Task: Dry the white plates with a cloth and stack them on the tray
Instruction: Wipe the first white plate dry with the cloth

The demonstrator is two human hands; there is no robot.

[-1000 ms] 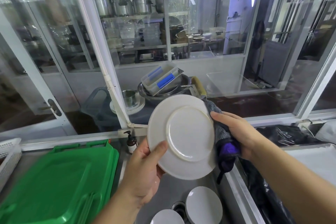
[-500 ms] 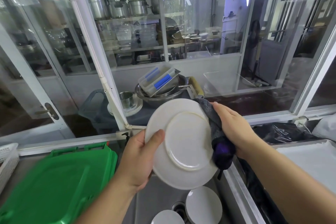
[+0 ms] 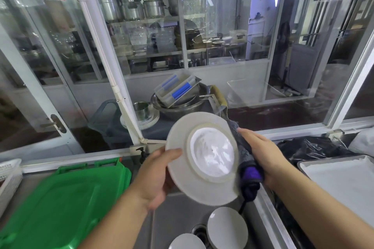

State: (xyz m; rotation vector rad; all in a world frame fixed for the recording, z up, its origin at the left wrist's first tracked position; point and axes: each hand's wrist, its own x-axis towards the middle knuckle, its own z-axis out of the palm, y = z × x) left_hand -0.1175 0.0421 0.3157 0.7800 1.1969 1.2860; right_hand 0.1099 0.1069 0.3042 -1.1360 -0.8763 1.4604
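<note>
A white plate (image 3: 204, 159) is held up over the sink with its underside toward me. My left hand (image 3: 155, 176) grips its left rim, thumb on the underside. My right hand (image 3: 261, 159) holds a grey and purple cloth (image 3: 245, 166) wrapped over the plate's right rim. Two more white plates (image 3: 226, 226) (image 3: 187, 241) lie in the steel sink (image 3: 172, 214) below. The metal tray (image 3: 342, 178) sits at the right, its visible surface bare.
A green plastic lid (image 3: 64, 200) covers the counter at the left, with a white basket (image 3: 9, 176) beyond it. A dark plastic bag (image 3: 311, 147) lies behind the tray. A soap pump bottle (image 3: 142, 154) stands by the window frame. Bowls and containers are stacked behind the glass.
The plate has tilted so its underside catches the light. The cloth in my right hand has slid down along the right rim. My left thumb has shifted on the plate.
</note>
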